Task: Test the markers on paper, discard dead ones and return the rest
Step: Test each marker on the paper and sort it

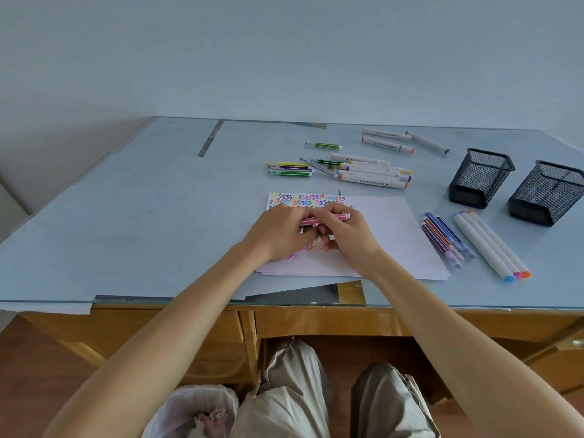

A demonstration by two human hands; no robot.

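- Your left hand (278, 232) and right hand (343, 237) meet over the paper (388, 235), both gripping the pink marker (325, 219) held level above the scribbles.
- Step in hand, as judged: capping or uncapping this marker; which one cannot be told.
- Untested markers (357, 172) lie beyond the paper; a sorted group (474, 245) lies right of it, near the mesh holders (480, 177).
- Next move calls for a test stroke or a sorting decision; the bin (192, 412) sits below the table (126, 216).

Dark print runs along the barrels of the thick white markers (373, 178) at the far side of the table, too small to read. The paper (388, 229) carries rows of coloured squiggles, no words.
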